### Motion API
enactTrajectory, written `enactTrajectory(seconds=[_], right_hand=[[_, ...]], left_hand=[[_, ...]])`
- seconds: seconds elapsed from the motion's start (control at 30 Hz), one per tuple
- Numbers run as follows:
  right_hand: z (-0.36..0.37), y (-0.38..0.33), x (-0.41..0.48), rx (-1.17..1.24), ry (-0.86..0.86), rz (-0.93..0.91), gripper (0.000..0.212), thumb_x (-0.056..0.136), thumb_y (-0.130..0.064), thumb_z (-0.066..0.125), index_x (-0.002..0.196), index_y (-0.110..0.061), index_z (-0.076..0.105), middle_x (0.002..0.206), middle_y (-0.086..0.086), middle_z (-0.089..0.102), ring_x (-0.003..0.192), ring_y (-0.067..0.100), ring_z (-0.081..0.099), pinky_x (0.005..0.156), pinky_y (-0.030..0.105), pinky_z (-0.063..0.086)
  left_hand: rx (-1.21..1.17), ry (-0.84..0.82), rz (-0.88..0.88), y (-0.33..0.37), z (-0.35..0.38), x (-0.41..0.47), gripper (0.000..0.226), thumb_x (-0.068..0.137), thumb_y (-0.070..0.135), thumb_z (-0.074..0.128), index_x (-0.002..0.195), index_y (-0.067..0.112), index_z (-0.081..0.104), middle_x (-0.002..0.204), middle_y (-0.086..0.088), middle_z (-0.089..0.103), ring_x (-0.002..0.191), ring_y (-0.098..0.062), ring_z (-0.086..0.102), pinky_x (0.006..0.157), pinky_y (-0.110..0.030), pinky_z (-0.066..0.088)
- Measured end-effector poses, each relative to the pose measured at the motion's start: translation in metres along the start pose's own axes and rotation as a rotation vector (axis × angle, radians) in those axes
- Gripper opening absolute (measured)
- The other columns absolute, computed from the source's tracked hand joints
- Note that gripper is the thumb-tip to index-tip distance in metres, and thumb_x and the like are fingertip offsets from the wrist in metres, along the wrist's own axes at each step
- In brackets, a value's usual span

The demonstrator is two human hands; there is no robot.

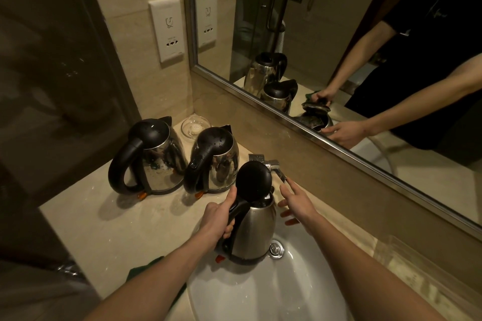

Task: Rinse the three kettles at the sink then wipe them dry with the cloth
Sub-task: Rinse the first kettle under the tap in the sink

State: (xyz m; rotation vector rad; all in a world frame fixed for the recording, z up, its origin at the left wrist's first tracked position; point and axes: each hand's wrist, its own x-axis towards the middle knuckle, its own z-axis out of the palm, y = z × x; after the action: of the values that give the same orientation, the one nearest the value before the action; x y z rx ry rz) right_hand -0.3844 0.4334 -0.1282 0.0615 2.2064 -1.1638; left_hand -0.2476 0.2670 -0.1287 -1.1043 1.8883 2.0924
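My left hand (220, 219) grips the black handle of a steel kettle (257, 232), thumb up against its raised black lid (254, 181). This kettle hangs over the white sink (250, 292), close under the chrome tap (273, 165). My right hand (296, 202) is open, fingers spread, just right of the kettle and below the tap lever. Two more steel kettles (150, 159) (212, 163) with shut black lids stand on the counter to the left, with water drops on them. A dark green cloth (146, 267) lies on the counter, mostly hidden under my left forearm.
A small glass dish (194, 126) sits in the counter's back corner behind the kettles. A framed mirror (339, 60) runs along the wall behind the sink. A wall socket plate (167, 31) is mounted on the left. The sink's chrome drain (276, 249) shows beside the kettle's base.
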Motion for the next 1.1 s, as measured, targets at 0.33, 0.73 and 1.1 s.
enactTrajectory(seconds=[0.33,0.73,1.1], right_hand=[[0.0,-0.0003,0.0006,0.009,-0.002,0.007,0.055,0.097,-0.052,0.039,0.148,-0.042,0.021,0.105,0.013,0.064,0.089,0.031,0.066,0.071,0.041,0.057],[-0.0011,-0.0006,0.0007,0.014,-0.012,0.01,0.055,0.097,-0.052,0.039,0.148,-0.041,0.022,0.104,0.013,0.063,0.091,0.033,0.066,0.074,0.044,0.057],[-0.001,0.0,0.0011,0.013,-0.008,0.007,0.056,0.097,-0.052,0.04,0.149,-0.042,0.022,0.103,0.012,0.064,0.09,0.033,0.066,0.073,0.043,0.057]], left_hand=[[-0.007,0.007,0.002,0.0026,0.0002,-0.0016,0.068,0.092,0.068,0.045,0.053,0.013,0.051,0.042,0.002,0.045,0.037,-0.012,0.041,0.045,-0.025,0.035],[-0.002,0.005,0.004,0.0027,0.0011,-0.0025,0.068,0.091,0.069,0.044,0.052,0.014,0.05,0.043,0.001,0.044,0.038,-0.013,0.041,0.044,-0.025,0.035],[-0.01,0.012,-0.003,0.0021,0.001,-0.0014,0.067,0.091,0.069,0.046,0.053,0.014,0.051,0.043,0.001,0.045,0.038,-0.013,0.041,0.044,-0.025,0.035]])
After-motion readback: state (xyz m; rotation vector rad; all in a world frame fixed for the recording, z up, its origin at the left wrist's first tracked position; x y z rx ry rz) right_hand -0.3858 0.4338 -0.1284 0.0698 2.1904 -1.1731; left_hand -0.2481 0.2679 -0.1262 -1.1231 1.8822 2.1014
